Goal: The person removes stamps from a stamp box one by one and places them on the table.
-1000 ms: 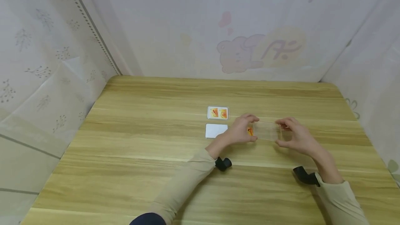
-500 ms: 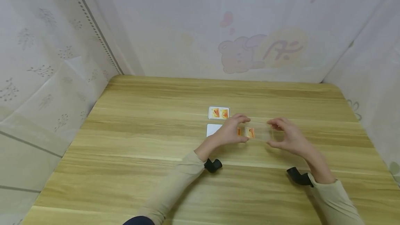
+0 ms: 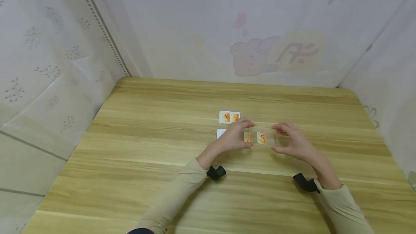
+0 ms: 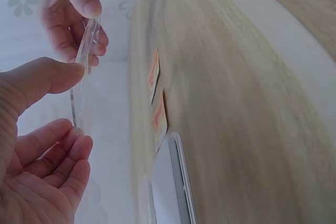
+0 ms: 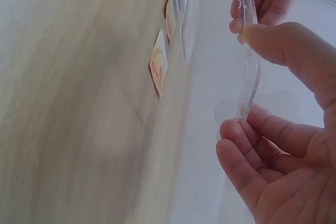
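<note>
A thin, clear rectangular plastic piece (image 3: 271, 139) is held level between both hands, raised off the table. My left hand (image 3: 231, 137) pinches its left end, thumb on the near edge and fingers on the far one. At the opposite end my right hand (image 3: 294, 143) grips it the same way. Both wrist views show the clear piece (image 4: 80, 90) edge-on, apart from the tabletop. Two small orange picture squares, a left one (image 3: 248, 137) and a right one (image 3: 261, 138), lie on the table and show through or beside it.
Behind my left hand lies a white rectangular case (image 3: 229, 117) bearing two orange pictures. A plain white rectangular piece (image 3: 220, 133) is partly hidden by that hand. The wooden table (image 3: 156, 125) meets patterned curtains at the back and sides.
Both hands have carried the clear piece leftward over the orange squares. The right square, hidden at first, now shows fully; the left hand covers more of the plain white piece.
</note>
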`<state>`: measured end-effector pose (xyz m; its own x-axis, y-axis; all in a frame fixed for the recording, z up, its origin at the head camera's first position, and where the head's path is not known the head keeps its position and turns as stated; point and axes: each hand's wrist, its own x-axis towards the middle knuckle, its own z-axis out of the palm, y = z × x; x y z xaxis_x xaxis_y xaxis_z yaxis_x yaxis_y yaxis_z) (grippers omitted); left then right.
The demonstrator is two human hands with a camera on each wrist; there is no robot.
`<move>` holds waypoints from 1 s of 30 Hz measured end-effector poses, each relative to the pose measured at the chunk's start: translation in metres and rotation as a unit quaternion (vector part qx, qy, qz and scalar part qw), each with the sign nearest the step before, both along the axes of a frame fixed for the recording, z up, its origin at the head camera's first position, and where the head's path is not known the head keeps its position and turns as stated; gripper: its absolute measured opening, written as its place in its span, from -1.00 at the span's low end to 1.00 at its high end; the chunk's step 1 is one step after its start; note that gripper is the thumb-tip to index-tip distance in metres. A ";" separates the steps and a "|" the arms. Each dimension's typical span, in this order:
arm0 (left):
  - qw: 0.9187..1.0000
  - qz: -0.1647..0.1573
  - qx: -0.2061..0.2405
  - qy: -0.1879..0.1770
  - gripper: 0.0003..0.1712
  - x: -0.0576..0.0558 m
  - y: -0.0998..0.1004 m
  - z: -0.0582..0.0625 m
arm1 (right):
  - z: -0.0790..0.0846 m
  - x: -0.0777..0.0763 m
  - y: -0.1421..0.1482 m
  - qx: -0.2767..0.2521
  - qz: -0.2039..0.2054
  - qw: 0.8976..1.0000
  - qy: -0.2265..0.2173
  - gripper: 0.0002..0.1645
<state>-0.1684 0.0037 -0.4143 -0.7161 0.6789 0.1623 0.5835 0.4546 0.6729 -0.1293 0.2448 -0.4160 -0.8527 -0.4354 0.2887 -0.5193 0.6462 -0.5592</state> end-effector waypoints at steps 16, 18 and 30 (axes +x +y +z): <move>0.999 0.020 0.025 -0.001 -0.33 0.002 -0.021 -0.004 | -0.004 -0.007 -0.018 -0.005 0.020 1.000 -0.019 -0.32; 0.999 0.024 0.026 -0.002 -0.34 0.002 -0.023 -0.004 | -0.004 -0.008 -0.020 -0.002 0.021 1.000 -0.020 -0.31; 0.999 0.033 0.038 -0.010 -0.33 0.002 -0.038 -0.005 | -0.005 -0.013 -0.036 0.000 0.023 0.999 -0.039 -0.30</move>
<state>-0.1660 -0.0347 -0.4189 -0.7622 0.6164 0.1977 0.5406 0.4381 0.7182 -0.1419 0.2093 -0.4206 -0.8514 -0.4749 0.2227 -0.5038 0.6220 -0.5995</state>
